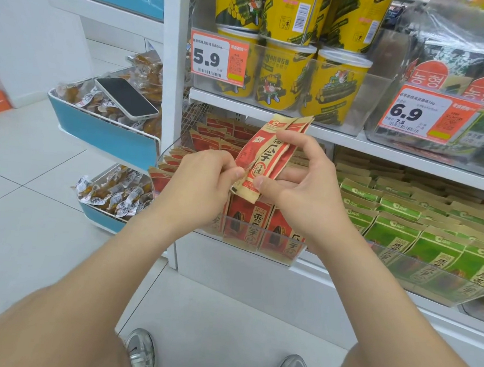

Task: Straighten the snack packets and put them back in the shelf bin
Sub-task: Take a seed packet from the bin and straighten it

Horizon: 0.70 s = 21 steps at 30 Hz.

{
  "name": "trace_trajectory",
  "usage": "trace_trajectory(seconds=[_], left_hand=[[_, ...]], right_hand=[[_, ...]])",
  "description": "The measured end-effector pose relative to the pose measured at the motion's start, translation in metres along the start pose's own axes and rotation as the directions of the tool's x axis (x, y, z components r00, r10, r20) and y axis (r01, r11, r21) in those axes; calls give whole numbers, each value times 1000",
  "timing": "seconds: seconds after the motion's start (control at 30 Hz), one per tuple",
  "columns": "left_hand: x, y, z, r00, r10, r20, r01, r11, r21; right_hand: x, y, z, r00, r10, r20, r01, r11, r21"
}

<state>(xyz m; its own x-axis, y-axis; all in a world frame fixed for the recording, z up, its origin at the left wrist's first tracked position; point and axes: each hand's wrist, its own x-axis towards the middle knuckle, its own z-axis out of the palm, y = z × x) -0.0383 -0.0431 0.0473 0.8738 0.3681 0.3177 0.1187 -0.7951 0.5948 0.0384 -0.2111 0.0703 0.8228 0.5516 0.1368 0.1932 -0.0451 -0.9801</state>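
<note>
A red and tan snack packet (pixel 269 153) is held tilted above the clear shelf bin (pixel 284 257). My left hand (pixel 203 177) pinches the packet's lower left edge. My right hand (pixel 302 176) grips it from the right, thumb across the lower front and fingers curled behind. More red packets (pixel 249 227) stand in rows inside the bin, partly hidden behind my hands.
Green snack packets (pixel 405 225) fill the neighbouring bin to the right. Yellow tubs (pixel 284 73) stand on the shelf above, behind price tags. On the left, a phone (pixel 126 97) lies on wrapped snacks in a blue side bin (pixel 106 132). White tiled floor lies below.
</note>
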Motion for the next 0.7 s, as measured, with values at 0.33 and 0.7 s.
trace_trajectory(seconds=[0.33,0.7], left_hand=[[-7,14,-3,949,-315,16,282,825,-489],[-8,28,-10,947,-313,71,276,678,-681]], right_hand=[[5,4,-9,975,155,162,-166,984,60],[12,17,-3,964,230,131,-222,972,-71]])
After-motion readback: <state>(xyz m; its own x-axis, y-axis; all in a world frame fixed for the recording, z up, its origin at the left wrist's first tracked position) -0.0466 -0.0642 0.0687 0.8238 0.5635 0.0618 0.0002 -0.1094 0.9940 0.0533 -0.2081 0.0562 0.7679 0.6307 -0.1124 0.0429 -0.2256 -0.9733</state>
